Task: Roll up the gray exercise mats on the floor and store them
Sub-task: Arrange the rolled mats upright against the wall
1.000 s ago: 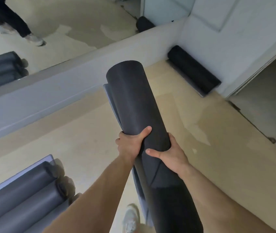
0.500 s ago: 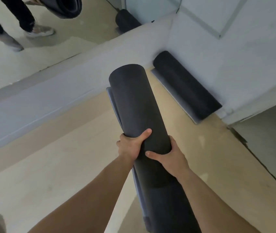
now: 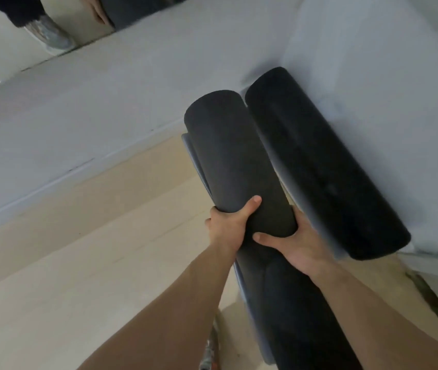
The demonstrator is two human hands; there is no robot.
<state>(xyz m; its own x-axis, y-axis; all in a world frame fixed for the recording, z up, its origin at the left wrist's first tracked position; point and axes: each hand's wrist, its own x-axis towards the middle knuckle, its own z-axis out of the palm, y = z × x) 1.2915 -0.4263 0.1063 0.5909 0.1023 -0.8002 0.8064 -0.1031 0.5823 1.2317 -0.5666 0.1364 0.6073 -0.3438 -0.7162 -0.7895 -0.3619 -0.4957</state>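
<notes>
Both forearms reach forward, the left hand (image 3: 229, 225) and right hand (image 3: 296, 245) wrapped around a rolled dark gray mat (image 3: 235, 161). It is held just beside a second rolled mat (image 3: 322, 166), which lies against the wall (image 3: 372, 62).

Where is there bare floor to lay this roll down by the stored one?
Bare floor runs left of the held mat, bordered by the white wall base. The right is crowded: the stored roll lies against the side wall, close beside the held mat and right hand.
</notes>
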